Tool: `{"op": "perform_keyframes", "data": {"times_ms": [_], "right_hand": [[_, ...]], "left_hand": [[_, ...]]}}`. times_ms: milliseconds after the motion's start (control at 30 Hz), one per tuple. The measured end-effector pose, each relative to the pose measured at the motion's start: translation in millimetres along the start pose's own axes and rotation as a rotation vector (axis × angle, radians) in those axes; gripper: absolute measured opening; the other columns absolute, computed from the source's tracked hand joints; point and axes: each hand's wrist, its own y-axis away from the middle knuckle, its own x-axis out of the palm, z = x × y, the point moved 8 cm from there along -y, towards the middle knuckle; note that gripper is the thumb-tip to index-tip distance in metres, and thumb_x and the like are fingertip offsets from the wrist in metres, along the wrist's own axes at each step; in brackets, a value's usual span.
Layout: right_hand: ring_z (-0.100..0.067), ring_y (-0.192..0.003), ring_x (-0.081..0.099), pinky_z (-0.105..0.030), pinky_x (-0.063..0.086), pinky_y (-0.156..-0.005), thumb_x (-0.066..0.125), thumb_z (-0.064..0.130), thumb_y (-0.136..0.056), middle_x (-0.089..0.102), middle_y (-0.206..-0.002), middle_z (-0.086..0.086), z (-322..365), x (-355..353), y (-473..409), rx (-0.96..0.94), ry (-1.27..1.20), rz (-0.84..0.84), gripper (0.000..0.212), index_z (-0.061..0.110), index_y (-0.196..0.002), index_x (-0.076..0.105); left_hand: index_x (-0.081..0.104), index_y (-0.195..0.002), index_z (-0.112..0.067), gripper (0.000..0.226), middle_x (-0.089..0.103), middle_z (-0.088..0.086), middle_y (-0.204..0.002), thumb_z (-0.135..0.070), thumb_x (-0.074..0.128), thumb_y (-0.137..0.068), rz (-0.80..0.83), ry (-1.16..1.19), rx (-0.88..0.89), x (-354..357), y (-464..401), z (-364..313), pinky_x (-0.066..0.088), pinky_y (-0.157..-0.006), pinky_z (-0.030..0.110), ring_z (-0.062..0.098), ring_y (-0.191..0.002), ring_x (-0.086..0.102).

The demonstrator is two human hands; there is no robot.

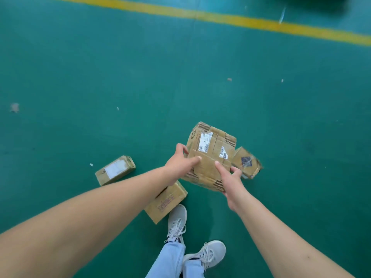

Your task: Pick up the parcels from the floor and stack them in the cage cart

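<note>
Partly blurred, a small box (246,162) peeks from behind the held parcel (210,155).

Both hands (206,171) around a taped parcel (208,155) (three more (115,169) below).
</note>
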Motion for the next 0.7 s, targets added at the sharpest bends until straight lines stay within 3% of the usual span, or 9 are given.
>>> {"op": "perform_keyframes", "data": {"times_ms": [100,200,333,367,467,600,700], "right_hand": [[-0.022,-0.113,0.046,-0.044,0.037,-0.102,0.066,0.060,-0.093,0.049,-0.116,0.004,61.8,5.6,85.4,-0.097,0.096,0.026,0.076,0.025,-0.148,0.026],[-0.024,-0.119,0.047,-0.045,0.038,-0.108,0.067,0.064,-0.090,0.047,-0.131,-0.001,108.2,17.8,166.7,-0.173,0.189,0.084,0.076,0.024,-0.142,0.030],[-0.028,-0.122,0.053,-0.050,0.043,-0.108,0.069,0.065,-0.087,0.049,-0.135,-0.004,146.9,41.1,248.9,-0.269,0.282,0.172,0.071,0.025,-0.133,0.032],[-0.025,-0.116,0.056,-0.047,0.045,-0.103,0.070,0.064,-0.088,0.053,-0.131,-0.003,154.6,48.5,275.6,-0.304,0.312,0.210,0.071,0.023,-0.134,0.033],[-0.022,-0.106,0.065,-0.044,0.052,-0.098,0.074,0.063,-0.084,0.063,-0.124,-0.001,166.5,63.5,331.7,-0.383,0.401,0.292,0.076,0.016,-0.136,0.044],[-0.023,-0.102,0.069,-0.043,0.056,-0.091,0.078,0.057,-0.083,0.068,-0.119,-0.001,161.7,73.4,408.6,-0.458,0.485,0.422,0.075,0.020,-0.139,0.045],[-0.026,-0.106,0.065,-0.055,0.049,-0.100,0.079,0.057,-0.081,0.063,-0.120,0.000,146.0,77.4,455.7,-0.434,0.531,0.525,0.077,0.033,-0.137,0.033]], "left_hand": [[0.036,-0.097,-0.031,0.047,0.063,0.007,-0.115,-0.061,0.070,-0.082,-0.032,0.004,0.066,-51.7,86.6,-44.1,0.057,-0.092,0.053,0.029,-0.101,0.069],[0.037,-0.094,-0.028,0.049,0.063,0.009,-0.116,-0.058,0.074,-0.084,-0.076,0.087,0.092,-102.0,169.3,-72.3,0.058,-0.093,0.051,0.027,-0.103,0.068],[0.047,-0.102,-0.014,0.051,0.068,0.011,-0.119,-0.051,0.078,-0.085,-0.136,0.235,0.089,-156.9,249.5,-89.0,0.055,-0.078,0.042,0.021,-0.099,0.065],[0.051,-0.109,-0.011,0.052,0.069,0.008,-0.119,-0.049,0.078,-0.085,-0.150,0.287,0.071,-169.0,276.0,-89.1,0.053,-0.083,0.043,0.022,-0.103,0.065],[0.057,-0.117,-0.017,0.051,0.070,0.005,-0.116,-0.047,0.081,-0.083,-0.174,0.392,0.065,-192.7,338.0,-88.3,0.050,-0.102,0.053,0.027,-0.110,0.066],[0.060,-0.123,-0.017,0.061,0.073,0.006,-0.116,-0.051,0.084,-0.078,-0.231,0.498,0.076,-205.7,428.1,-67.8,0.052,-0.104,0.051,0.029,-0.108,0.069],[0.059,-0.127,-0.014,0.065,0.072,0.009,-0.118,-0.052,0.083,-0.079,-0.267,0.568,0.086,-207.4,483.2,-48.0,0.057,-0.097,0.047,0.031,-0.106,0.071]]}}
